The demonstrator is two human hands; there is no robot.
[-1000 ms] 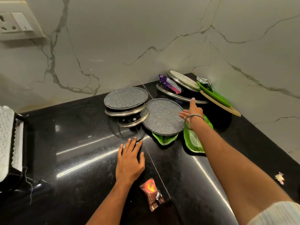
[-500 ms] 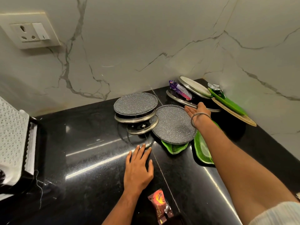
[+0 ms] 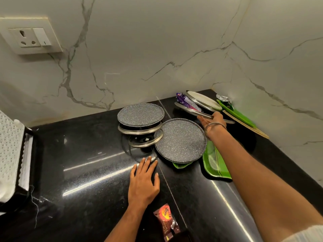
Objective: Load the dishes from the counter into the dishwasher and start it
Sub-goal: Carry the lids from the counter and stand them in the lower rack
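Dishes crowd the back corner of the black counter (image 3: 87,172). One grey speckled plate (image 3: 140,114) lies on a steel-rimmed lid (image 3: 139,129), with a smaller glass lid (image 3: 146,140) below it. A second speckled plate (image 3: 180,140) rests on a small green leaf plate (image 3: 181,165), next to a larger green leaf plate (image 3: 214,163). My right hand (image 3: 212,119) reaches over these and pinches the near rim of a tilted steel plate (image 3: 185,108). A purple wrapper (image 3: 187,101) lies on that plate. My left hand (image 3: 142,182) lies flat on the counter, holding nothing.
Behind the steel plate lean a white-faced steel plate (image 3: 203,100), a green tray (image 3: 236,113) and a thin wooden board (image 3: 248,126). A brown snack packet (image 3: 166,222) lies near my left wrist. A white perforated appliance (image 3: 10,154) stands at the left edge. A wall socket (image 3: 29,36) is upper left.
My right hand has moved from above the second speckled plate toward the back corner and taken hold of the steel plate's rim. My left hand has stayed flat on the counter.
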